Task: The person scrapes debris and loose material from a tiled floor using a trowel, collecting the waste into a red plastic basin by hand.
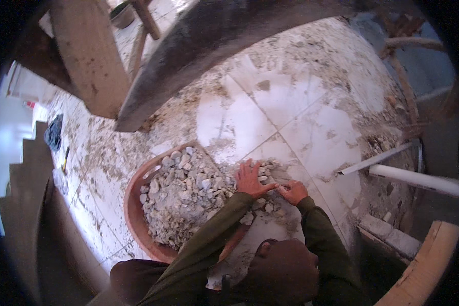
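Observation:
My left hand is open, its fingers spread over loose rubble on the floor beside the basin. Its thumb stretches right and meets the fingertips of my right hand. That right hand is curled in, fingers drawn together; whatever it may pinch is too small to make out. To the left of both hands stands a wide reddish-brown basin, heaped with grey stones and crumbled mortar. My left forearm crosses over the basin's right side and hides part of its rim.
Large pale floor tiles are smeared with dust and grit. A dark curved beam and a wooden post stand ahead. White pipes lie at right, near a curved wooden piece. Stepped brown edging runs along the left.

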Demonstrator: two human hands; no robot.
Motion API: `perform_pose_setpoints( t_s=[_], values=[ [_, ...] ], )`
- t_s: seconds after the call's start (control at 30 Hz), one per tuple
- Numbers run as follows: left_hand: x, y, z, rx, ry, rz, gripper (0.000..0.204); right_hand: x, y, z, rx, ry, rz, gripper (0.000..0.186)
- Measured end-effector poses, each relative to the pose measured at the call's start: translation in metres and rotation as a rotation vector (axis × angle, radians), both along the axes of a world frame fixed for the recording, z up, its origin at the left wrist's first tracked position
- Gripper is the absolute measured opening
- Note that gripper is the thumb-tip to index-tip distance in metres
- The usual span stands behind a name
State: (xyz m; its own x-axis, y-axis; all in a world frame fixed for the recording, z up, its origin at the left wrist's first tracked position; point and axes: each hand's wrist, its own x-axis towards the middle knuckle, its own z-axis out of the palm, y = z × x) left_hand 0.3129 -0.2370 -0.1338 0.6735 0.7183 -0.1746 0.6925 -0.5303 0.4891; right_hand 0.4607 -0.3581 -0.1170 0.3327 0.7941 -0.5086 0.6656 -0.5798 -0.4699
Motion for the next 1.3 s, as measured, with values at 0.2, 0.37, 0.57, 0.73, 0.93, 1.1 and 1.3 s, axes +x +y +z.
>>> perform_pose_setpoints(
  t_s=[0.2,0.37,0.57,0.73,0.93,1.1,1.3],
  values=[
    [-0.022,0.005,-0.009,-0.066,-0.305,0.048,0.064,-0.026,0.013,0.017,0.284,0.084,0.010,0.028],
    [-0.045,0.004,0.040,-0.018,-0.457,0.214,0.054,-0.046,0.039,0.088,0.276,0.047,0.103,0.024],
    [-0.139,0.051,0.126,-0.069,-0.560,0.557,0.044,-0.107,0.103,0.133,0.673,0.119,0.461,0.019],
    [-0.227,0.067,0.150,0.326,0.043,0.589,0.051,-0.071,0.122,0.137,0.486,-0.200,0.472,0.017],
    [-0.209,0.049,0.127,0.411,-0.040,0.813,0.059,-0.020,0.179,0.111,0.471,-0.599,0.652,0.012],
    [-0.180,0.046,0.114,0.392,-0.221,0.715,0.046,-0.080,0.167,0.062,0.541,-0.756,0.921,0.013],
    [-0.155,0.045,0.115,0.310,-0.325,0.649,0.037,-0.073,0.048,0.083,0.377,-0.407,0.852,0.014]
  ],
)
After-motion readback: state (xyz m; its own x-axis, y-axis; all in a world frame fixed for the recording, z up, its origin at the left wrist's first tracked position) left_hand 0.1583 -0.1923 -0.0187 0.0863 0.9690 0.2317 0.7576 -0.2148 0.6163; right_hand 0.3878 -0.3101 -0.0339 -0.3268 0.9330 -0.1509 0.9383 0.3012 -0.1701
